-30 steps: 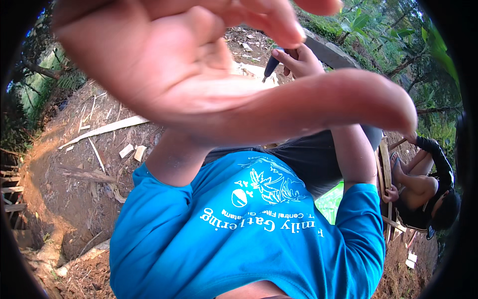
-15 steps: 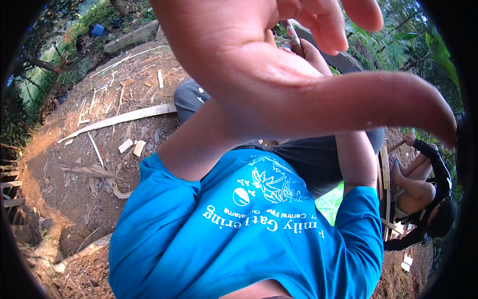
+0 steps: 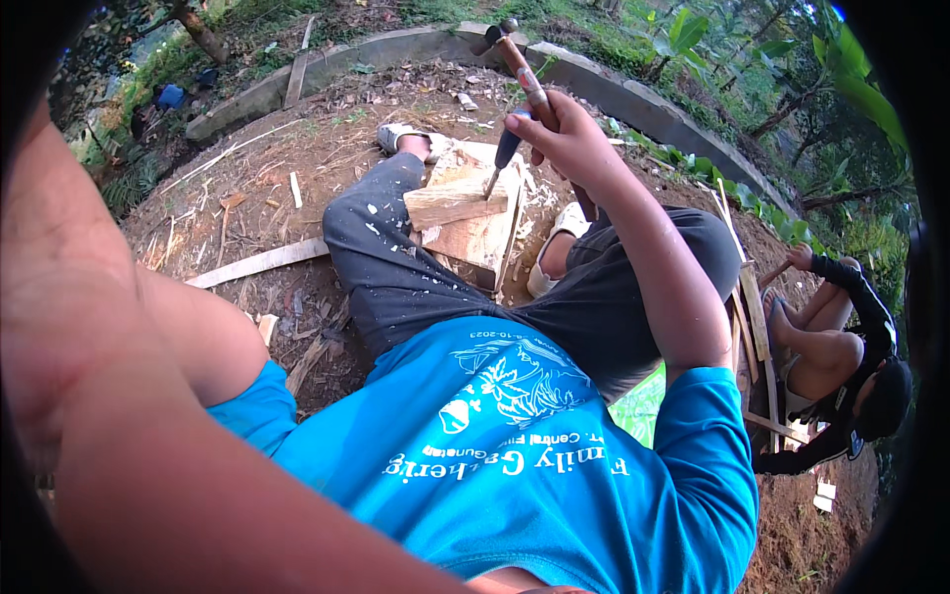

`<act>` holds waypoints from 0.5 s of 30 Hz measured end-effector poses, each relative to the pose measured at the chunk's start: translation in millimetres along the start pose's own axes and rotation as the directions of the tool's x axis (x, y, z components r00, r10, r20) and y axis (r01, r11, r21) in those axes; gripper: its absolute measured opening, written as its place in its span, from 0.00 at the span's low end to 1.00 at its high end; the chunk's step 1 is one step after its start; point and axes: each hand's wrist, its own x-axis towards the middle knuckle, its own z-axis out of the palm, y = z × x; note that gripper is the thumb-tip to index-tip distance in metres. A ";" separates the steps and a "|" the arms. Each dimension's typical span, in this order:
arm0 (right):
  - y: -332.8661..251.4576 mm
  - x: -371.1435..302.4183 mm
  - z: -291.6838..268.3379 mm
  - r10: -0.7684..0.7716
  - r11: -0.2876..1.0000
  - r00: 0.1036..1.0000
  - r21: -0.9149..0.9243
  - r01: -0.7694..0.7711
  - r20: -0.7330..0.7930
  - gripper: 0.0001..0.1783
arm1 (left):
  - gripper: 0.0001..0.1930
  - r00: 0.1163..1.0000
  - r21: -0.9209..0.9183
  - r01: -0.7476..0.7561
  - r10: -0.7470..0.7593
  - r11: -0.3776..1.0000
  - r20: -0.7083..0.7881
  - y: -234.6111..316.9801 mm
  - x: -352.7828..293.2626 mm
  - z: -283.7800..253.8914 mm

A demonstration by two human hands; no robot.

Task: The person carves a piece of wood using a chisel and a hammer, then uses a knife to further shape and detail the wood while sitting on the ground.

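My left hand (image 3: 64,307) is very near the camera at the left edge, large and blurred. Its thumb looks stretched out toward the lower edge, the other fingers are mostly cut off, and nothing shows in it. My right hand (image 3: 574,144) is closed round a hammer (image 3: 529,84) with a wooden handle, its metal head up. The same hand also has a chisel-like tool (image 3: 509,142) with a dark blue grip, its tip pointing down at a light wood piece (image 3: 450,203). That piece lies on a larger wood block (image 3: 465,240) between my legs.
Shavings and sticks lie on the dirt ground, with a long wood strip (image 3: 267,259) at left. Behind runs a low curved concrete edge (image 3: 396,49). At right, another person (image 3: 841,346) sits beside long wooden strips (image 3: 754,317).
My left hand has swung from the upper middle to the left edge, uncovering the wood and my right hand. The hammer and chisel-like tool now show clearly in my right hand.
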 end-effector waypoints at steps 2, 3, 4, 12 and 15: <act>3.4 3.3 -4.4 0.003 1.000 1.000 0.014 -0.003 0.011 0.25 | 0.28 1.000 -0.022 -0.019 0.019 1.000 0.014 -6.9 -0.5 3.8; 1.4 2.6 -3.1 0.002 1.000 1.000 0.027 -0.003 0.024 0.25 | 0.28 0.999 -0.031 -0.018 0.019 0.999 0.031 -6.9 -0.6 5.0; -1.1 0.1 -6.0 0.035 0.999 0.999 0.015 -0.036 0.042 0.25 | 0.28 0.999 -0.042 -0.018 0.020 0.999 0.038 -8.5 -0.9 6.0; -7.5 0.6 -3.7 0.041 0.998 0.997 0.038 -0.044 0.072 0.27 | 0.29 0.993 -0.079 -0.035 0.044 0.996 0.105 -8.7 2.2 -0.3; -9.2 -0.8 -1.2 0.047 0.998 0.998 0.033 -0.049 0.035 0.24 | 0.29 0.990 -0.105 -0.010 0.025 0.994 0.142 -2.3 6.3 -1.8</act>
